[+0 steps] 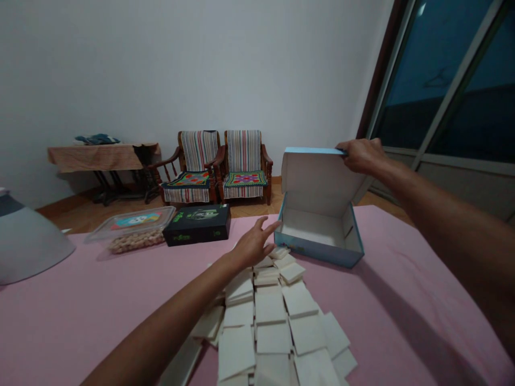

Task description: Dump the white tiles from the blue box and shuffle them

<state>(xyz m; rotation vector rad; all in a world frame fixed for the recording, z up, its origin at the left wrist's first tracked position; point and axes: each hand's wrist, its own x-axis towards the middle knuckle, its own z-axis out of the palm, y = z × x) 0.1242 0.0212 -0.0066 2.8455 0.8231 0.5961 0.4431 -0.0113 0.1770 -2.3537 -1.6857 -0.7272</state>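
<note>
Blue box (322, 247), one: right of centre on the pink-covered table (120, 311), open, pale inside, its lid (316, 174) raised at the far side. Your right hand (364, 154): fingers pinching the lid's top edge near its right corner. Your left hand (253, 244): fingers spread, beside the box's left wall; contact cannot be told. Flat white pieces (272, 305): overlapping rows, near centre. Black box (197, 226): far left, right of a clear plastic container (134, 229).
</note>
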